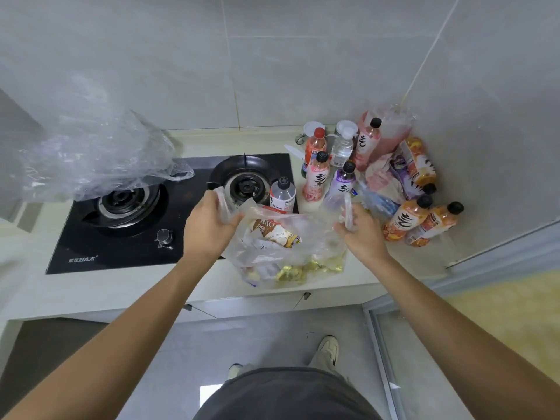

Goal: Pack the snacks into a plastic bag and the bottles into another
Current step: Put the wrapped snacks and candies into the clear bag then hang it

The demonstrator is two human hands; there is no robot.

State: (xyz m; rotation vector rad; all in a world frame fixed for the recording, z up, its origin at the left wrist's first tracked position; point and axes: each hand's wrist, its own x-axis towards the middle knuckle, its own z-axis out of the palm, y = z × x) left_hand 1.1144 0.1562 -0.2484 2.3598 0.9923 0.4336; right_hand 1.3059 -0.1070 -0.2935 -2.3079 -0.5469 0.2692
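A clear plastic bag (pixel 315 237) full of snack packets, among them a brown and white packet (pixel 274 233) and gold-wrapped sweets (pixel 291 272), rests on the counter's front edge. My left hand (pixel 209 228) grips its left handle and my right hand (pixel 362 234) grips its right handle, holding the mouth apart. Several bottles stand and lie in the right corner: pink (pixel 316 180), purple (pixel 342 180), clear (pixel 342 150), orange ones lying down (pixel 406 222). A small clear bottle (pixel 282 194) stands on the stove's right edge. A second clear bag (pixel 91 156) lies crumpled on the left burner.
A black two-burner gas stove (pixel 127 237) fills the counter's left half. A pale counter (pixel 121 286) runs to tiled walls behind and to the right. More wrappers and a pinkish bag (pixel 391 134) sit among the bottles. My feet stand on the grey floor below.
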